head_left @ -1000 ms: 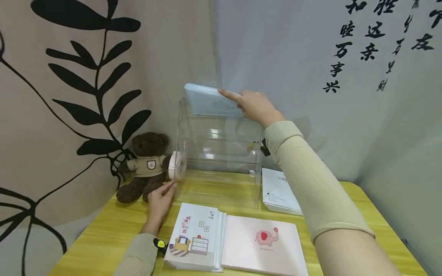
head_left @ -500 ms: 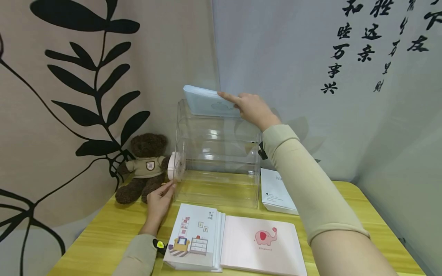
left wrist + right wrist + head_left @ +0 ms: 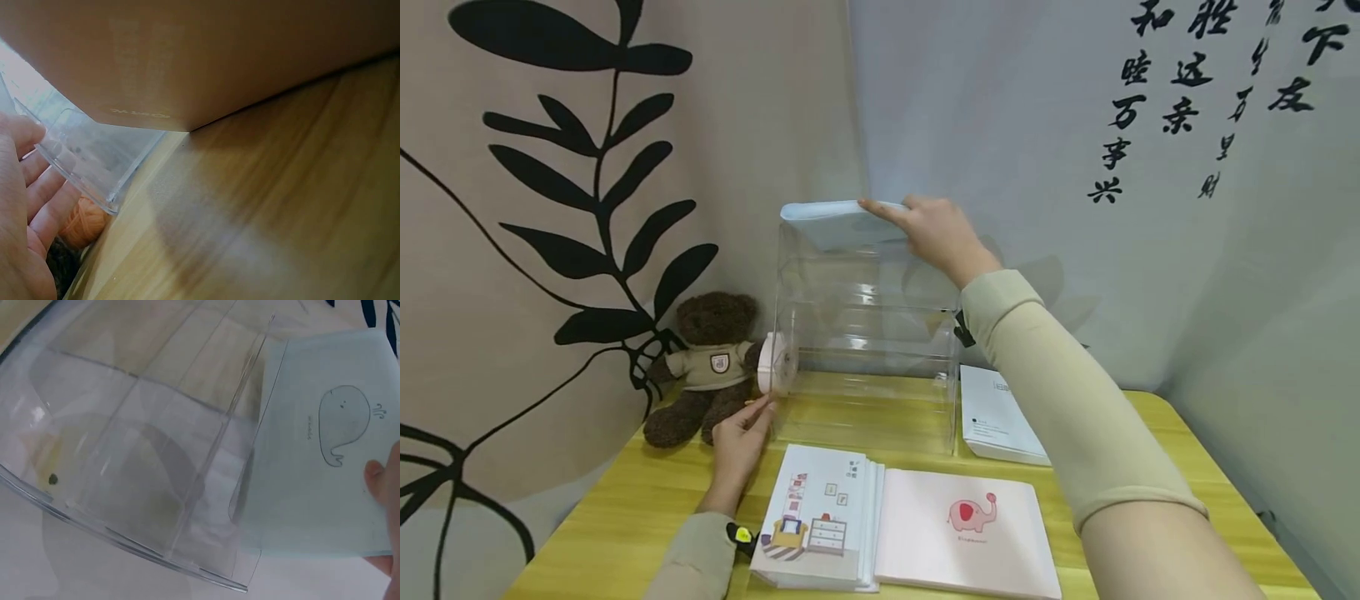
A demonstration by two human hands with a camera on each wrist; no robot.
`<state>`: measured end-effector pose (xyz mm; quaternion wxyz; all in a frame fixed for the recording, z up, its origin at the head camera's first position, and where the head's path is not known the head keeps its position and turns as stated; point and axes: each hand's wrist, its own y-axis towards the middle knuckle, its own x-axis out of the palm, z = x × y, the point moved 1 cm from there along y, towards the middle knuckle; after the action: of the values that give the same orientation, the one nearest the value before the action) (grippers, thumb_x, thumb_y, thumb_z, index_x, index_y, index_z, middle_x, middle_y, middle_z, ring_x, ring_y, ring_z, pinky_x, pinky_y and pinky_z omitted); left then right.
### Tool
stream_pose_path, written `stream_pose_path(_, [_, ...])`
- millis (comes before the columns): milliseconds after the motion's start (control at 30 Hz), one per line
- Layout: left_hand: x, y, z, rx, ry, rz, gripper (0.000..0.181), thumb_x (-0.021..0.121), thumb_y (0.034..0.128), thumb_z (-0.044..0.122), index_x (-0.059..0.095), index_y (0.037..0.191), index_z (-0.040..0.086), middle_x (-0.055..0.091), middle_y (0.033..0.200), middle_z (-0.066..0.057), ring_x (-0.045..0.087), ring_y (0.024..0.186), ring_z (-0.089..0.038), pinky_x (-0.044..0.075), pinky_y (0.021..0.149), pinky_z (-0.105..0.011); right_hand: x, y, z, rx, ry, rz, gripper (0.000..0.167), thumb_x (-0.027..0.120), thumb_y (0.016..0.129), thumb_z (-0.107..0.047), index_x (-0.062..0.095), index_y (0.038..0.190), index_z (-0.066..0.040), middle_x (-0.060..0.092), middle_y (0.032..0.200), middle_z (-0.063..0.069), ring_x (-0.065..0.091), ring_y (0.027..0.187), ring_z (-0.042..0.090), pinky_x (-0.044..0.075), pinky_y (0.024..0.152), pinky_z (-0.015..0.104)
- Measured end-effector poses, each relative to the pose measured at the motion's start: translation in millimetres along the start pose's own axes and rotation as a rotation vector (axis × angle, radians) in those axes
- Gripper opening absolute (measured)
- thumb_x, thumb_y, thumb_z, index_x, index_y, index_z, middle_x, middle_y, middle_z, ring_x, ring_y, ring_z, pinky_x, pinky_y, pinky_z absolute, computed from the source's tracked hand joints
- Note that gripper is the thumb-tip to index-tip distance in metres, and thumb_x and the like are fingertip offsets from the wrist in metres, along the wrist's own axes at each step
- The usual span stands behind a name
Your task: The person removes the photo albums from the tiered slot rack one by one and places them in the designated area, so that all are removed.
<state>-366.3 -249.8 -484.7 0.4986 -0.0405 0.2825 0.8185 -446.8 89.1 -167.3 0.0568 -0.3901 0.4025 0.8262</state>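
A clear plastic storage rack (image 3: 868, 350) with several levels stands on the table. My right hand (image 3: 936, 237) grips a light blue book (image 3: 835, 227) at the rack's top, index finger along its upper edge. In the right wrist view the cover of the book (image 3: 312, 487) carries a whale drawing, and the thumb presses on that cover. My left hand (image 3: 737, 454) pinches the rack's lower left front edge. The left wrist view has the thumb and fingers of the left hand (image 3: 28, 206) on either side of the clear panel (image 3: 103, 150).
A stack of white books (image 3: 816, 517) and a pink elephant book (image 3: 966, 533) lie in front of the rack. White books (image 3: 996, 417) lie to its right. A brown teddy bear (image 3: 711, 367) sits left of it. An orange yarn ball (image 3: 84, 222) shows behind the panel.
The blue book has sunk lower at the rack's top and shows less of its cover in the head view. The right hand has moved slightly with it; the left hand keeps its place on the rack.
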Motion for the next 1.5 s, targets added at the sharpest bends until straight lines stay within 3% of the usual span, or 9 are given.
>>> stream_pose_path(267, [-3.5,-3.1,0.4,0.005,0.002,0.008,0.033,0.075,0.0918,0.041,0.078,0.118,0.021,0.076,0.107,-0.002,0.07,0.103,-0.019,0.045,0.079,-0.011,-12.2,-22.6,-11.0,-0.021,0.038,0.165,0.086,0.047,0.083,0.018,0.049,0.15,-0.034,0.061,0.089,0.012,0.038,0.058,0.02,0.038,0.049,0.032])
stream_pose_path(467, [-2.3,-1.6,0.8,0.017,0.008,0.011,0.029,0.074,0.093,0.036,0.078,0.117,0.021,0.077,0.103,-0.003,0.069,0.094,-0.011,0.045,0.074,-0.008,-23.8,-47.4,-18.6,-0.057,0.081,0.276,0.081,0.044,0.081,0.02,0.054,0.146,-0.027,0.061,0.094,0.015,0.035,0.058,0.021,0.031,0.048,0.032])
stream_pose_path(600, [-1.1,1.2,3.3,0.049,0.005,0.027,0.028,0.074,0.0932,0.034,0.078,0.117,0.019,0.077,0.101,-0.005,0.069,0.093,-0.011,0.046,0.074,-0.008,-29.9,-69.7,-21.2,-0.056,0.079,0.313,0.079,0.041,0.08,0.019,0.055,0.145,-0.024,0.06,0.091,0.014,0.031,0.056,0.019,0.026,0.046,0.031])
stream_pose_path(733, [-1.8,2.1,3.3,0.023,0.028,0.045,0.03,0.074,0.0926,0.038,0.078,0.116,0.02,0.077,0.102,-0.004,0.07,0.097,-0.015,0.045,0.079,-0.012,-34.2,-92.9,-23.9,-0.056,0.088,0.34,0.078,0.042,0.078,0.019,0.056,0.143,-0.021,0.059,0.086,0.013,0.032,0.057,0.019,0.027,0.046,0.031])
stream_pose_path(967, [0.3,0.6,2.7,0.037,0.005,0.047,0.028,0.075,0.0927,0.033,0.079,0.115,0.017,0.076,0.104,-0.006,0.06,0.086,0.01,0.044,0.076,-0.008,-42.2,-140.5,-26.2,-0.008,0.147,0.42,0.072,0.044,0.08,0.021,0.063,0.138,-0.017,0.066,0.087,0.012,0.041,0.052,0.018,0.027,0.043,0.029])
stream_pose_path(1133, [0.4,-0.2,2.0,0.056,-0.022,0.043,0.027,0.076,0.0919,0.031,0.079,0.114,0.016,0.076,0.102,-0.008,0.059,0.082,0.014,0.044,0.072,-0.007,-50.3,-182.3,-26.7,0.071,0.239,0.403,0.065,0.05,0.086,0.018,0.063,0.139,-0.017,0.067,0.084,0.009,0.053,0.059,0.017,0.029,0.047,0.029])
stream_pose_path(1267, [0.1,0.5,1.7,0.05,-0.018,0.052,0.026,0.077,0.0914,0.031,0.08,0.113,0.016,0.077,0.1,-0.009,0.059,0.08,0.012,0.044,0.071,-0.008,-54.3,-216.7,-24.1,0.126,0.3,0.362,0.052,0.066,0.09,0.008,0.068,0.134,-0.018,0.072,0.088,0.006,0.046,0.059,0.013,0.029,0.051,0.027])
stream_pose_path(1500, [2.4,1.3,2.5,0.053,-0.003,0.057,0.024,0.078,0.0908,0.028,0.081,0.112,0.017,0.077,0.102,-0.007,0.058,0.083,0.015,0.043,0.074,-0.008,-71.7,-292.8,-20.4,0.149,0.435,0.289,0.059,0.081,0.07,0.014,0.073,0.125,-0.008,0.076,0.098,0.006,0.044,0.059,0.005,0.03,0.052,0.015])
